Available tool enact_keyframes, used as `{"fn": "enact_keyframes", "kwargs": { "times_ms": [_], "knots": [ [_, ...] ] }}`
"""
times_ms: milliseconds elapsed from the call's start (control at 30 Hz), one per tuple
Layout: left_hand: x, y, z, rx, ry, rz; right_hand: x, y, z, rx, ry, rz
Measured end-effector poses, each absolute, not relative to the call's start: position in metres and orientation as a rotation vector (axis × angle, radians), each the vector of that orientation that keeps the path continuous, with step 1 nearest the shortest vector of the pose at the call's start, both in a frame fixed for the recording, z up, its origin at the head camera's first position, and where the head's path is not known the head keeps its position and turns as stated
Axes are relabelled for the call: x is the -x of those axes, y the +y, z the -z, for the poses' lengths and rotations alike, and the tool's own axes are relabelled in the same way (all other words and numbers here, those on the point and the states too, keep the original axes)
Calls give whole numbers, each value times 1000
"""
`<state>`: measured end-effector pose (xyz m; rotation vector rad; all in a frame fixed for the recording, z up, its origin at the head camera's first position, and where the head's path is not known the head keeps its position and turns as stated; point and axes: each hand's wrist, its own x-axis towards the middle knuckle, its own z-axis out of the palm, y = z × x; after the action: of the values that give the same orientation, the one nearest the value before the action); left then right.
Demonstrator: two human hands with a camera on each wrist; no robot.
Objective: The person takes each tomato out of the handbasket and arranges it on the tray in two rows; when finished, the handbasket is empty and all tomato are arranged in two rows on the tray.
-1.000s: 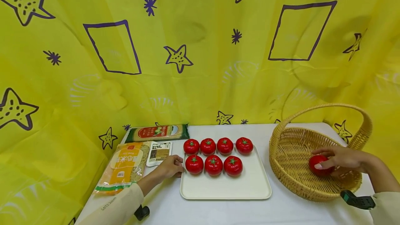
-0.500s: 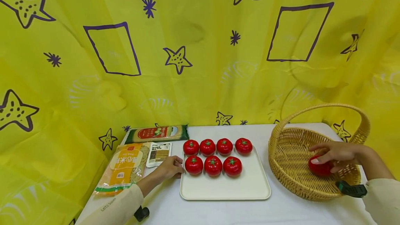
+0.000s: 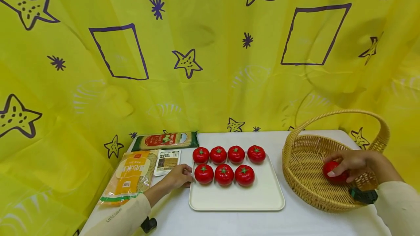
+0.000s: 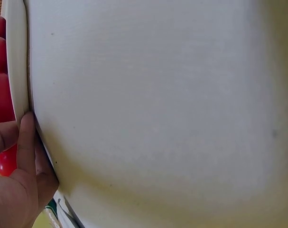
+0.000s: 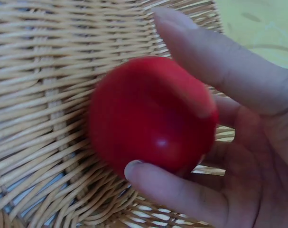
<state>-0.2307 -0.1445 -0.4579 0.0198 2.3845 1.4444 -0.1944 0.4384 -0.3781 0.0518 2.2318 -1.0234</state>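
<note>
In the head view my right hand (image 3: 352, 163) reaches into a wicker basket (image 3: 295, 181) on the right and holds a red tomato (image 3: 334, 172) low inside it. Thumb and fingers curve around the tomato (image 5: 148, 118) in the right wrist view, against the woven wall. My left hand (image 3: 178, 176) is at the left edge of a cream tray (image 3: 236, 199). Seen from the left wrist, its fingers (image 4: 26, 147) pinch the tray's rim (image 4: 18, 61). Several tomatoes (image 3: 224, 174) stand on the tray in two rows, stems up.
Left of the tray lie a clear-and-orange food bag (image 3: 131, 172), a small white packet (image 3: 167, 161) and a green-ended noodle pack (image 3: 167, 140). The basket's tall handle (image 3: 341, 112) arches over it. A yellow patterned curtain (image 3: 213, 94) hangs behind the white-covered table (image 3: 229, 225).
My right wrist has swung left and toward me, and the hand has closed further over the tomato, which has shifted slightly left. The left hand and tray have stayed put.
</note>
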Motion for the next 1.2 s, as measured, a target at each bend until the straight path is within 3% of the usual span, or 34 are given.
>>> {"fn": "enact_keyframes", "kwargs": {
  "times_ms": [1200],
  "knots": [
    [232,-145,457,-17,2360,-1445,208,446,388,134,2205,1124]
  ]
}}
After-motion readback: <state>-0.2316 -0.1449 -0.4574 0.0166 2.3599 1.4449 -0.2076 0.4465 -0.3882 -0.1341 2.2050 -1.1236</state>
